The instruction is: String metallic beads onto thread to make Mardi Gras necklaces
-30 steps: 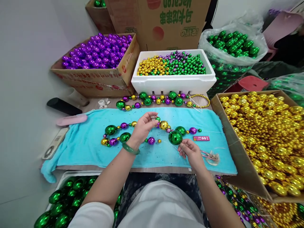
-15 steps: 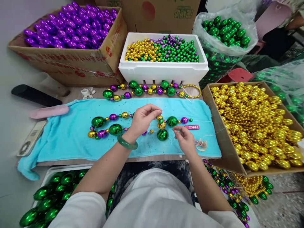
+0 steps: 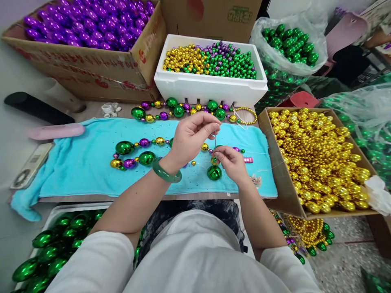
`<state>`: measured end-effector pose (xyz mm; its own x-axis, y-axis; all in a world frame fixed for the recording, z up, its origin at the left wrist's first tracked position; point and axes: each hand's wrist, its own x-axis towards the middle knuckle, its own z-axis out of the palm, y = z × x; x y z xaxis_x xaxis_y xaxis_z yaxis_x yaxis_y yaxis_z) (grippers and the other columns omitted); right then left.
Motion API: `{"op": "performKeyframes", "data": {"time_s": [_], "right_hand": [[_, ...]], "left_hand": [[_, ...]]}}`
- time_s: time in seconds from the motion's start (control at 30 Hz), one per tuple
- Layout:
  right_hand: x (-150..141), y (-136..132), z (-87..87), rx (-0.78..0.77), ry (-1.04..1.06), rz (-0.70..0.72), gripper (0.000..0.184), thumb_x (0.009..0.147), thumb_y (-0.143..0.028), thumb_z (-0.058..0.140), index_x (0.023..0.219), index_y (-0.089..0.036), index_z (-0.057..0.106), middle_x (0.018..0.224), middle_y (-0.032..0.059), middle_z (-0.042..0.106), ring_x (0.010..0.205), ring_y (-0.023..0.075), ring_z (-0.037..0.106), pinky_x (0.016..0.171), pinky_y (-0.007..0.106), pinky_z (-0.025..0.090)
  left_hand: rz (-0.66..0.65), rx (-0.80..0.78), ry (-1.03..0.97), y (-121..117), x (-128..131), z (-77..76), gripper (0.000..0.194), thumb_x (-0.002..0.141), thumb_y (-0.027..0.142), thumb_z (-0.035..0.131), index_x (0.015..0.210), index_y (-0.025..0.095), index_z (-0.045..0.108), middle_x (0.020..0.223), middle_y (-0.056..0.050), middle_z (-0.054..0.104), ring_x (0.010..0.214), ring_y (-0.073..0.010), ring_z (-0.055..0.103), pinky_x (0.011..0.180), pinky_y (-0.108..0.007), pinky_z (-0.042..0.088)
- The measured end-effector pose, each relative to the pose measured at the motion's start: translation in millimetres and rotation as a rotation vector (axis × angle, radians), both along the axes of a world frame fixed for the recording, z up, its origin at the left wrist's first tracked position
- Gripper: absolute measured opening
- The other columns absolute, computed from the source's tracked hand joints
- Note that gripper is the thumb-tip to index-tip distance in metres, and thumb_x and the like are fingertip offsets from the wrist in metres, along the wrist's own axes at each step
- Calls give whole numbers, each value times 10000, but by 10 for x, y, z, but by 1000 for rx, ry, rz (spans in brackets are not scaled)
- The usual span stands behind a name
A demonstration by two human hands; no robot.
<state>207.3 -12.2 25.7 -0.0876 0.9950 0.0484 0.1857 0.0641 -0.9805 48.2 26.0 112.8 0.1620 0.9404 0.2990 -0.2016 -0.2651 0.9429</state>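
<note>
My left hand [image 3: 193,136], a green bangle [image 3: 165,171] on its wrist, pinches the upper end of a short thin string [image 3: 215,139]. Just below and to the right, my right hand [image 3: 231,162] is closed on the lower part of this string. Under its fingertips are a small gold bead [image 3: 214,160] and a large green ball [image 3: 214,172]; whether the ball rests on the cloth I cannot tell. Behind and left of my hands, a bead necklace [image 3: 147,158] in green, purple and gold lies on the turquoise towel [image 3: 88,175], partly hidden by my left hand.
Another bead necklace [image 3: 179,110] lies behind the towel. Beyond stand a foam box [image 3: 207,84] of small beads and a carton [image 3: 100,77] of purple beads. A carton [image 3: 282,183] of gold beads is at right, a bag [image 3: 259,44] of green beads behind it.
My right hand has moved left and up to the string under my left hand and closed on it. My left hand has shifted up and right. The view has shifted slightly.
</note>
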Motion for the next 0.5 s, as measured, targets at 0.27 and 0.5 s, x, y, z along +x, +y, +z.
{"op": "performKeyframes", "data": {"time_s": [0.27,0.5], "right_hand": [[38,-6,-62,-122,15,83,250,836,-443,609,802,-196,602,697,0,651,560,101,565,517,230,437],[-64,-53,109,-79,255,-39,295,819,-482,648,800,-197,574,550,-45,536,471,85,485,442,216,372]], "left_hand": [[57,-82,-160,86,-37,-83,54,848,233,685,858,182,672,757,4,640,706,-99,626,623,-211,516],[-130,-272,6,-116,-98,-473,605,662,198,841,1225,235,624,1102,-75,666,1042,-228,637,909,-329,505]]}}
